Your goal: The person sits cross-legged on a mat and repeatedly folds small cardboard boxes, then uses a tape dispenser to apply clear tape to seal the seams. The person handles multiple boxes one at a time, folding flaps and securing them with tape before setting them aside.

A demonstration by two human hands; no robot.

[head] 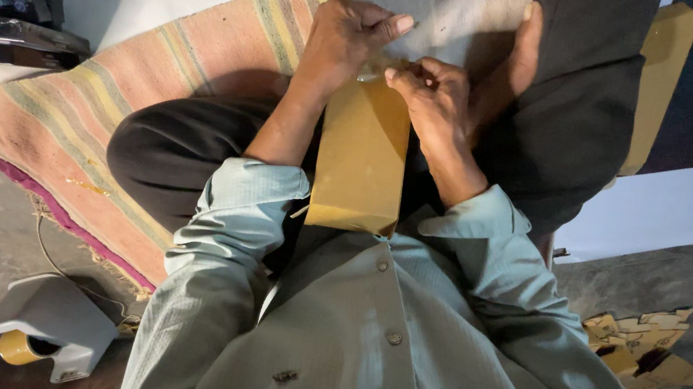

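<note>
- Head view looks straight down at your lap, where the yellow-brown paper bag (361, 157) sits between your forearms, resting against your dark trousers (179, 151).
- Its long axis runs from six o'clock, where the folded bottom end lies close to your shirt (367, 325), up to twelve o'clock, where the mouth end points away from you.
- Both hands meet at that far end: your left hand (348, 36) comes over it from about eleven o'clock, and your right hand (433, 88) closes in from about one o'clock.
- Your left fingers (390, 26) are curled together over the top edge, thumb stretched out toward two o'clock; what they pinch beneath is hidden.
- Your right fingers (406, 76) are drawn together and pressed on the top corner of the bag, touching the left hand.
- Neither hand is clearly nearer; both sit on the same short edge, so the work lies at twelve o'clock of the bag, not along its sides.
- Off at seven o'clock, well apart on the floor, stands a grey tape dispenser (49, 330) with a brown roll; a striped rug (72, 114) lies under you, and cardboard scraps (643, 350) sit at four o'clock.
</note>
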